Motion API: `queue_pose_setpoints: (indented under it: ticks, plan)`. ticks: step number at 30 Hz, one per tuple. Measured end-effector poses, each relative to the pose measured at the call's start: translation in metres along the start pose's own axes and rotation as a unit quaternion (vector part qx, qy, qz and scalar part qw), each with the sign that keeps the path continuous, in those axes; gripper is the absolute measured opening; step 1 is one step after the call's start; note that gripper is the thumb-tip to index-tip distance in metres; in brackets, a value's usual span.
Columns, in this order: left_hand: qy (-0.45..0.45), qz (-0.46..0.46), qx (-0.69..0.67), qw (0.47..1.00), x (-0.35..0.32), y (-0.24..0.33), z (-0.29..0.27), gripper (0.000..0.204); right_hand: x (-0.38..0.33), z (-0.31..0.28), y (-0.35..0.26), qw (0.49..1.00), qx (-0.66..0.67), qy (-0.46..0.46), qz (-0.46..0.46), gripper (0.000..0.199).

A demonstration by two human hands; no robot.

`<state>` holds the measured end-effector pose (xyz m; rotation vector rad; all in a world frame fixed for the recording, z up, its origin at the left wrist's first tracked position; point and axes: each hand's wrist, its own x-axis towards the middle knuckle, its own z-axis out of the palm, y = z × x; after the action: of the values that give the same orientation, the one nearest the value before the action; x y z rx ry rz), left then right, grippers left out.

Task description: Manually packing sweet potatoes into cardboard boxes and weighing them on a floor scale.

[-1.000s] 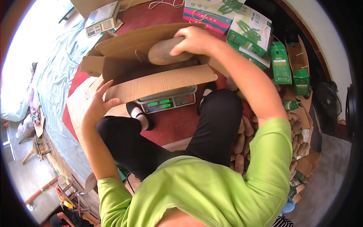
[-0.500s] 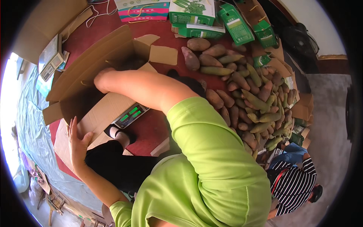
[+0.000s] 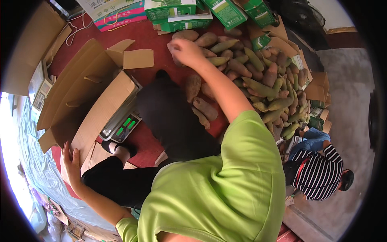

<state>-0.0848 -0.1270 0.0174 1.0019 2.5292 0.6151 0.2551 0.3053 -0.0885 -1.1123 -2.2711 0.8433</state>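
Observation:
My right hand (image 3: 186, 53) is at the far left edge of the tuber pile, its fingers closed over a pinkish-brown tuber (image 3: 177, 61), mostly hidden beneath them. My left hand (image 3: 71, 167) rests against the near end of an open cardboard box (image 3: 102, 107), fingers stretched out and thumb apart. The box stands with its flaps up on a digital scale (image 3: 125, 128) with green-lit displays; shadow hides most of its inside. The pile (image 3: 262, 86) mixes brown and green long tubers, and a few brown ones (image 3: 205, 108) lie apart beside my knee.
Green printed cartons (image 3: 181, 22) and a pink-and-white carton (image 3: 121, 16) line the far side of the red floor covering. A second scale (image 3: 40, 90) stands left of the box. At right, a person in a striped shirt (image 3: 318, 173) bends beside the pile, and a black fan (image 3: 302, 18) stands farther off.
My right hand has come out of the cardboard box and moved right to the tuber at the pile's edge. My left hand has stayed at the box's near end. The view has shifted right.

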Motion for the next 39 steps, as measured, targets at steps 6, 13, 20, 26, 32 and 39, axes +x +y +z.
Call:
queue_pose_setpoints:
  ticks: [6, 13, 20, 26, 32, 39]
  plan:
    - [0.002, -0.041, -0.083, 0.996, 0.001, -0.007, 0.010, 0.049, -0.119, -0.123, 0.127, 0.830, -0.435, -0.127, 0.324, 0.033]
    - [0.016, -0.040, -0.058, 0.997, 0.012, -0.012, 0.009, 0.047, -0.227, -0.207, 0.204, 0.697, -0.516, -0.147, 0.475, 0.054]
    - [0.026, -0.052, -0.049, 0.997, 0.010, -0.026, 0.007, 0.050, -0.240, -0.208, 0.215, 0.649, -0.503, -0.195, 0.536, 0.054]
    - [0.031, -0.060, -0.074, 0.995, 0.017, -0.020, 0.012, 0.047, -0.279, -0.182, 0.221, 0.685, -0.458, -0.108, 0.556, 0.040]
    - [0.040, -0.069, -0.062, 0.995, 0.007, 0.000, 0.009, 0.045, -0.275, -0.145, 0.212, 0.706, -0.395, -0.024, 0.588, 0.070]
    - [0.049, -0.101, -0.105, 0.988, 0.002, 0.033, 0.013, 0.056, -0.291, -0.106, 0.234, 0.791, 0.166, 0.158, 0.567, 0.058]
